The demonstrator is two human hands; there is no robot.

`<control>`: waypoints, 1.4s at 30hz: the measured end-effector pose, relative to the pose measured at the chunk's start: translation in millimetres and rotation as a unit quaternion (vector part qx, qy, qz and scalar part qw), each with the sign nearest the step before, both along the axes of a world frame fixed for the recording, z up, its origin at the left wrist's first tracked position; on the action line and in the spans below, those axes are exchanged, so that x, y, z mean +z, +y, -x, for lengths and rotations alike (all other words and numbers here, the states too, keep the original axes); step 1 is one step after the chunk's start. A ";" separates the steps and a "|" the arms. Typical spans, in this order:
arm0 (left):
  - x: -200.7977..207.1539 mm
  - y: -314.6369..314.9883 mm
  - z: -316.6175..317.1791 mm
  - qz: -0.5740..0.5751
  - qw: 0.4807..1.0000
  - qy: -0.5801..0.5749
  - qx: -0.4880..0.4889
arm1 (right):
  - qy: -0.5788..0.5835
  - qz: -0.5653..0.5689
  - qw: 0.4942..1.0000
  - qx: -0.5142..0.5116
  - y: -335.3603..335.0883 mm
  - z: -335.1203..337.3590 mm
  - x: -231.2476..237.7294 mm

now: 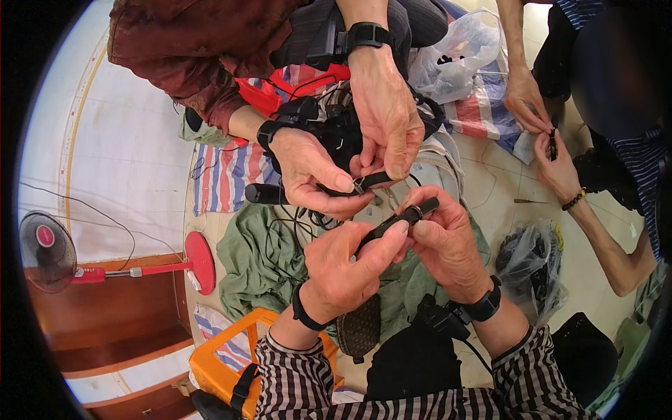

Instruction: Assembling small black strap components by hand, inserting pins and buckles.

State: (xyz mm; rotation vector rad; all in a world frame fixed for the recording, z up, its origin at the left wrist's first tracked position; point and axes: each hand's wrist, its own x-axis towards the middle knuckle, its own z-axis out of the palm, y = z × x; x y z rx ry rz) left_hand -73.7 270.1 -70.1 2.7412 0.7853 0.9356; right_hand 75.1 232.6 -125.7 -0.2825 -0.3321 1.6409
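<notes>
Near the middle, my left hand [343,266] and my right hand [448,241] both pinch a short black strap [428,204]. A small metal ring or buckle shows close to the strap's upper right end. The lower part of the strap passes between my left thumb and fingers, so some of it is hidden. Just beyond my hands, a person opposite holds a similar black strap with a buckle [358,186] between one hand [308,164] and the other [388,115]. Their strap is close to mine, with a small gap visible.
Green cloth [259,255] and black cords lie below the hands. Bags of black items [532,262] stand at right. Another person's hands [556,164] work a small black piece. An orange stool [210,357] sits near left; a red fan [105,273] appears far left.
</notes>
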 end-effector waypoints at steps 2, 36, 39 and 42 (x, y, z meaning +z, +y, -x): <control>-2.3 -0.5 -0.2 -0.010 1.000 -0.007 0.002 | 0.006 -0.003 1.000 0.003 0.4 0.9 -1.2; 30.3 -82.8 1.6 0.267 0.951 -0.155 0.031 | -0.248 -0.011 0.969 -0.012 -63.8 -21.5 56.5; 44.8 -96.2 1.1 0.278 0.947 -0.158 -0.001 | -0.281 0.002 0.960 -0.016 -80.4 -23.1 76.8; 60.0 -114.8 -0.5 0.344 0.921 -0.182 0.024 | -0.316 0.007 0.949 -0.021 -99.1 -25.7 88.8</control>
